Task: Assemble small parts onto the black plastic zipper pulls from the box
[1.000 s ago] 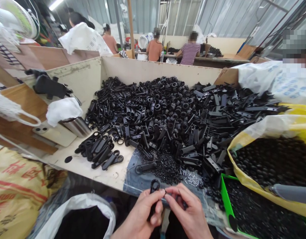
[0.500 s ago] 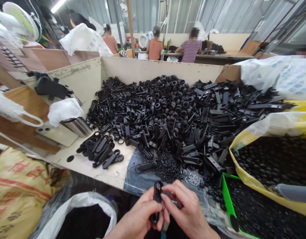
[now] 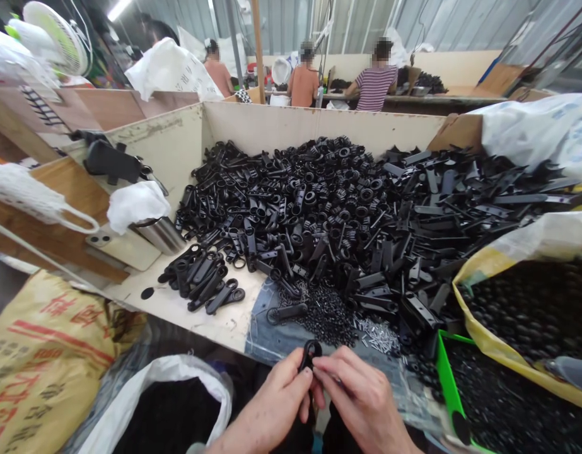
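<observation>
My left hand [image 3: 272, 407] grips a black plastic part [image 3: 310, 354] between thumb and fingers, with its ring end showing above them. My right hand [image 3: 361, 397] pinches at the same part, and its lower length is hidden behind my fingers. Ahead of my hands lies a strip of denim cloth [image 3: 265, 328] carrying small black pellets [image 3: 323, 312] and a little heap of silver pins [image 3: 378, 334]. Beyond them spreads a large pile of black plastic parts [image 3: 319, 214] on a pale bench [image 3: 215, 315].
A yellow bag of black pieces [image 3: 531, 309] and a green tray [image 3: 449, 391] sit to my right. To my left are a white sack [image 3: 170, 403] and a woven sack [image 3: 49, 372]. Co-workers [image 3: 373, 82] sit at a far bench.
The black part has tilted in my hands, so only its ring end now shows above my fingers. The whole view has shifted slightly as my head moved.
</observation>
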{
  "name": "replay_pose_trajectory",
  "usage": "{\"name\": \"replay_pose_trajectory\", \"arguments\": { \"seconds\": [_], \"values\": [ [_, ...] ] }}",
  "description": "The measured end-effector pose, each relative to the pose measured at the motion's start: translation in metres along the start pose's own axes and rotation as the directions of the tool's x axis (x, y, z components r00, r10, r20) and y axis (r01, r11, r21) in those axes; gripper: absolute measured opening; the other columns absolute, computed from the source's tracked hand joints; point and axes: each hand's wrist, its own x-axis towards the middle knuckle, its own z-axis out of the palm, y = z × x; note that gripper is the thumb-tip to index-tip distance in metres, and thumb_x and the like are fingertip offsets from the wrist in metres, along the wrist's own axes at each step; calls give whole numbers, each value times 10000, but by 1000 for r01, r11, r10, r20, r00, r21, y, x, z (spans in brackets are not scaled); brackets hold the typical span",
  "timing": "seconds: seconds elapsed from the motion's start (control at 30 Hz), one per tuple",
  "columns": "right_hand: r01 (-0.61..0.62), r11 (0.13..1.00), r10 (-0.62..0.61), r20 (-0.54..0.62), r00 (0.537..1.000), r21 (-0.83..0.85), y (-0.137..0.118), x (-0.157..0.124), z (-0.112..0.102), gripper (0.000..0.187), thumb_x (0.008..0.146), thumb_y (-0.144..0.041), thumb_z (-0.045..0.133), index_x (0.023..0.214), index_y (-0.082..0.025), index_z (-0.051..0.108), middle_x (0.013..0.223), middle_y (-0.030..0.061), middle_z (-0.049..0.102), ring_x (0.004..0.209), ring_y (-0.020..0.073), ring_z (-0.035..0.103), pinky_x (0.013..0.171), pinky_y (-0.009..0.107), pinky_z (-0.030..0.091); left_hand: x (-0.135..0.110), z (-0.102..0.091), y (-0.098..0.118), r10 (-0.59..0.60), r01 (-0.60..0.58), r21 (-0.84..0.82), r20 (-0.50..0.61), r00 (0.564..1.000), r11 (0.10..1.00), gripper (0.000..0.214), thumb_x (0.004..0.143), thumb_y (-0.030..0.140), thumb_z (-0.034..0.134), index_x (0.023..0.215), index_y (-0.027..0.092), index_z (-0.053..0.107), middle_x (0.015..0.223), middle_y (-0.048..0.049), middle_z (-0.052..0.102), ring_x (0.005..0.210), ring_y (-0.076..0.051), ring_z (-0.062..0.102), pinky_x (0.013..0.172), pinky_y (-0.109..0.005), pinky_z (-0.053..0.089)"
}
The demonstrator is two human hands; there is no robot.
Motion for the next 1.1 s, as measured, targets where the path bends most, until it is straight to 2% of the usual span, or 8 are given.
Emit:
{"name": "replay_pose_trajectory", "arguments": {
  "seconds": [0.13,0.33,0.47,0.57,0.67,0.73,0.87,1.1],
  "values": [
    [94,989,-95,-5,995,-111,1,-3,2,234,988,-143,539,1096,-204,738,783,59,716,628,166,694,572,239,554,0,-5,-7,0,1,77,-13,1000,997,350,934,536,553,873,194,596,645,43,554,528,-92,429,545,-218,351],
    [182,957,-175,52,983,-226,7,-8,6,326,959,-115,507,1202,-178,714,743,67,714,597,187,689,538,253,551,9,-5,-24,-40,40,-8,-34,999,999,712,777,815,539,1089,176,588,583,61,541,456,-80,382,450,-208,267],
    [173,958,-152,104,983,-228,8,-9,8,341,965,-135,493,1233,-174,701,793,84,731,646,201,716,562,252,572,15,-5,-34,-53,47,-97,-61,997,994,880,741,818,587,1306,149,502,560,76,524,463,-88,368,431,-203,220],
    [123,977,-101,126,987,-173,6,-11,6,362,983,-175,504,1310,-199,658,846,79,743,663,197,735,580,240,589,16,-4,-34,-66,51,-194,-71,995,980,942,698,808,651,1331,135,470,538,87,507,469,-87,351,434,-204,186],
    [31,989,-18,90,996,-144,5,-15,1,407,1017,-251,497,1419,-251,567,1006,92,761,818,213,768,682,237,617,15,-2,-30,-66,51,-235,-58,996,971,911,644,837,667,1222,146,527,528,86,512,438,-64,316,435,-208,166],
    [7,990,3,70,998,-138,5,-17,-3,437,1036,-227,441,1464,-267,516,1076,102,748,898,215,766,734,240,619,15,-2,-29,-49,39,-229,-38,998,973,844,653,841,657,1138,156,561,536,82,519,423,-53,299,426,-210,151],
    [73,991,-58,133,989,-108,8,-18,-6,468,1029,-126,373,1453,-250,527,913,77,724,753,176,756,645,197,602,19,-1,-36,-16,13,-198,-15,1000,980,741,697,833,626,1034,174,577,548,83,509,420,-51,296,407,-204,156],
    [116,954,-80,136,987,-277,8,-17,2,403,1066,-161,286,1237,-154,651,775,69,694,610,163,740,541,181,575,24,0,-47,44,-46,-131,-11,999,990,731,742,847,551,1046,182,574,549,87,494,402,-58,289,387,-204,177]
  ]
}}
